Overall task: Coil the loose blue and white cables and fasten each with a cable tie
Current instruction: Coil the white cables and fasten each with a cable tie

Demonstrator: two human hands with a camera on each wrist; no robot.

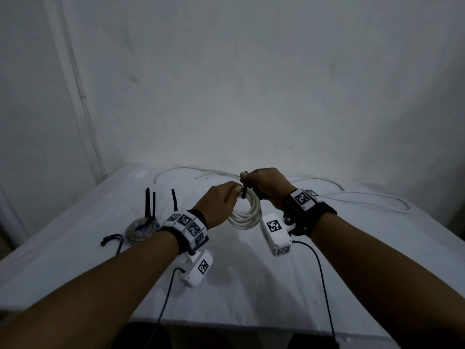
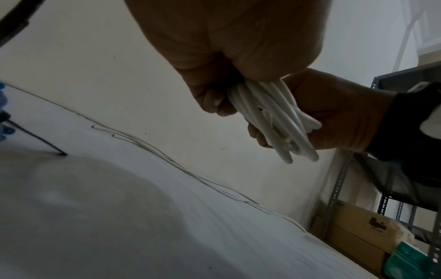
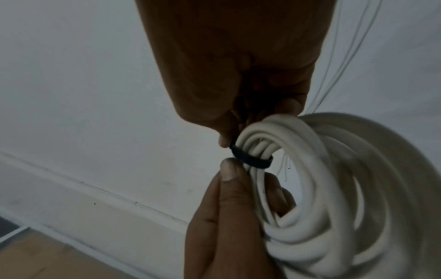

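The left hand curls its fingers and thumb around the top of the white cable coil, held up in the air above the white table. The right hand pinches the black cable tie, which wraps the coil's strands just beside the left thumb. Both forearms reach forward with the hands touching at the coil; a second coiled cable lies on the table to the left, with 1 loose tie beside it.

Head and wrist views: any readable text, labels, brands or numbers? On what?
No readable text anywhere.
Square black-and-white marker tags on the wrist bands and wrist cameras: patterns only, no characters.
Dark print on the cardboard box under the shelf: too blurred to read.
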